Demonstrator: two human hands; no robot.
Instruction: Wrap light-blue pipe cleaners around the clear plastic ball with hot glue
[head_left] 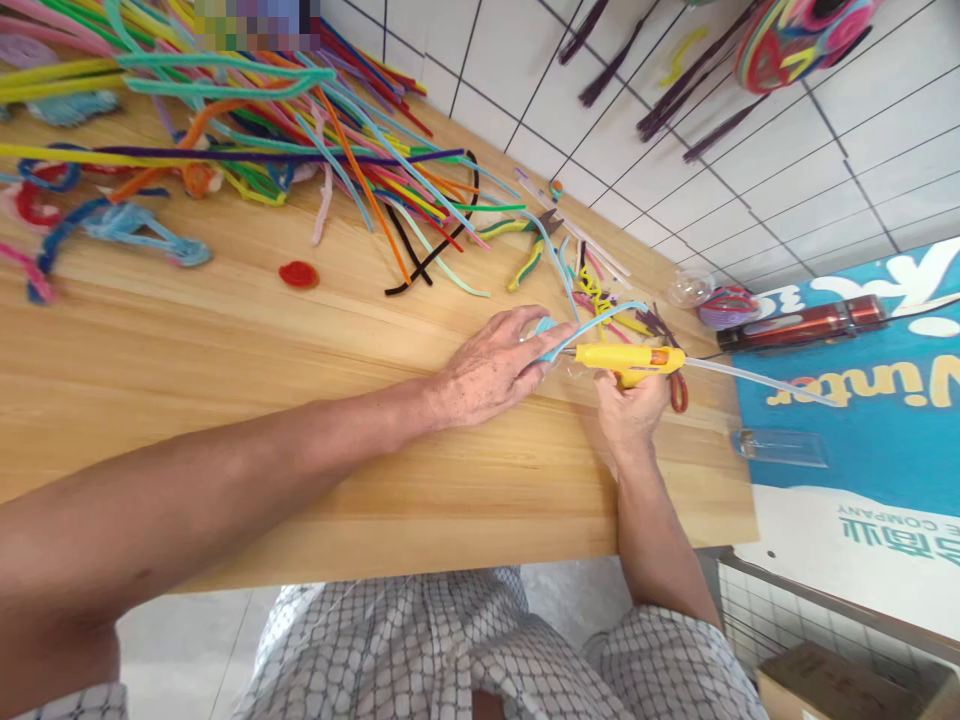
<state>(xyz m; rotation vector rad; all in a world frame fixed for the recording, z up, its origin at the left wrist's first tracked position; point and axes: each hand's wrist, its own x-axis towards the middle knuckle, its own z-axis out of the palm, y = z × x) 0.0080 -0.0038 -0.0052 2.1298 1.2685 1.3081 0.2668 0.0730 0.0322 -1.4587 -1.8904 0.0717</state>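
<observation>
My left hand (pixel 495 365) rests on the wooden table (pixel 225 420), fingers pinched on a light blue pipe cleaner (pixel 600 320) that arcs up to the right. My right hand (pixel 630 405) grips a yellow glue gun (pixel 626 360) from below. The gun's nozzle points left at the spot where my left fingers hold the pipe cleaner. A clear glue stick (pixel 757 382) sticks out of the gun's back to the right.
A big heap of coloured pipe cleaners (pixel 300 130) covers the table's far side. A red coil (pixel 298 274) and yellow-handled pliers (pixel 534 245) lie near. A brown bottle (pixel 802 325) and a clear tube (pixel 780 447) lie on blue packaging at the right.
</observation>
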